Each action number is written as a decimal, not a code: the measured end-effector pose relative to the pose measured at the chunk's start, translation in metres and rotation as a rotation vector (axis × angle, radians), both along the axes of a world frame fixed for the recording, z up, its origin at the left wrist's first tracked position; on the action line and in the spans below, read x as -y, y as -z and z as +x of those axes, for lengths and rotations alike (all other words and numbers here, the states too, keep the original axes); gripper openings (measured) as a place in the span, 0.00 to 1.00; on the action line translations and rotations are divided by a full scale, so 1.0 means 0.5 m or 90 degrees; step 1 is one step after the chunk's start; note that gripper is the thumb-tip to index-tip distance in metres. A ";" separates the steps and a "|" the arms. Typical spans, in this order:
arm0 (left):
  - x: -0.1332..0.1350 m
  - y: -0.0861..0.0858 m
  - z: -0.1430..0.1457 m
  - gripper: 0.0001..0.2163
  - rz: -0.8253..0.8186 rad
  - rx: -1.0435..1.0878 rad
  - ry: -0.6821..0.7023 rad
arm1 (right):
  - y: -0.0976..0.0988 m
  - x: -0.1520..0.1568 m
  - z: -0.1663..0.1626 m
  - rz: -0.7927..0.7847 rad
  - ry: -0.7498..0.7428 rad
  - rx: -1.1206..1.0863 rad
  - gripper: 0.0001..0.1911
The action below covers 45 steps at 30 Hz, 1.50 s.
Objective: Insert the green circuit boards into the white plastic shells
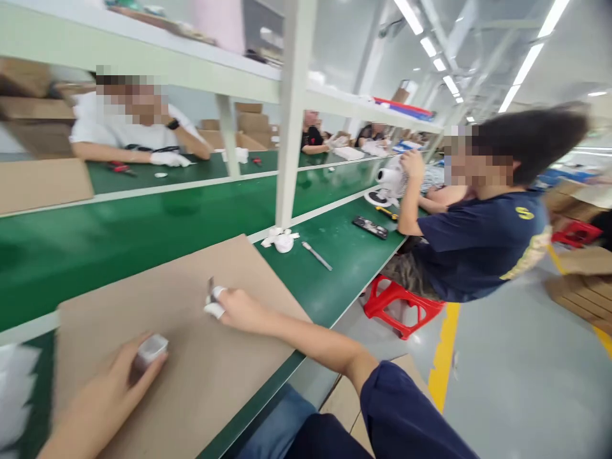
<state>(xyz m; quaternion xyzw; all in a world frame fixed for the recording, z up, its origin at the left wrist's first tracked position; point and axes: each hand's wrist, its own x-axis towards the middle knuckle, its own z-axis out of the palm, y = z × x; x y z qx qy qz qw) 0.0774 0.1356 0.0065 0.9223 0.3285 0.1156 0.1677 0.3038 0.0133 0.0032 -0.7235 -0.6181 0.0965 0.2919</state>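
Over the cardboard sheet (205, 376), my left hand (119, 382) is closed around a small whitish box-shaped piece (153, 349) with a pale, squarish end. My right hand (239, 310), white covers on its fingertips, pinches a small thin tool (211, 288) with a dark, narrow tip. Blur hides what kind of tool it is. The two hands are apart, the right one farther forward over the sheet.
A white roll (284, 241) sits by the shelf post (290, 121), near a slim pen-like tool (316, 255). A phone-like black object (370, 227) lies farther right. A co-worker (478, 236) sits on a red stool (401, 306) at right; another person (138, 127) sits opposite.
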 end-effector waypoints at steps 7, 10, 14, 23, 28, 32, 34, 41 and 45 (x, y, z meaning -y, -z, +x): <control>0.022 0.001 -0.003 0.21 -0.023 0.027 0.020 | 0.024 0.001 -0.004 0.049 0.012 -0.061 0.02; 0.025 0.008 -0.003 0.20 0.000 0.049 0.041 | 0.031 0.004 -0.007 0.062 0.013 -0.072 0.02; 0.028 0.011 -0.007 0.19 -0.009 0.050 0.044 | 0.038 0.002 -0.009 0.057 -0.003 -0.075 0.03; 0.040 0.001 -0.006 0.19 -0.029 0.051 0.056 | 0.048 0.010 -0.002 0.080 0.008 -0.102 0.04; 0.045 -0.007 -0.005 0.18 -0.033 0.040 0.059 | 0.045 0.012 0.001 0.096 0.012 -0.125 0.08; 0.048 -0.005 -0.004 0.18 -0.031 0.047 0.066 | 0.048 0.012 0.000 0.106 0.014 -0.135 0.10; 0.049 -0.005 -0.004 0.18 -0.029 0.050 0.068 | 0.050 0.011 -0.002 0.100 0.004 -0.136 0.10; 0.052 -0.007 -0.005 0.17 -0.022 0.051 0.078 | 0.040 0.022 -0.014 0.102 -0.005 -0.143 0.10; 0.052 -0.003 -0.005 0.18 -0.021 0.052 0.073 | 0.039 0.028 -0.019 0.079 -0.025 -0.141 0.09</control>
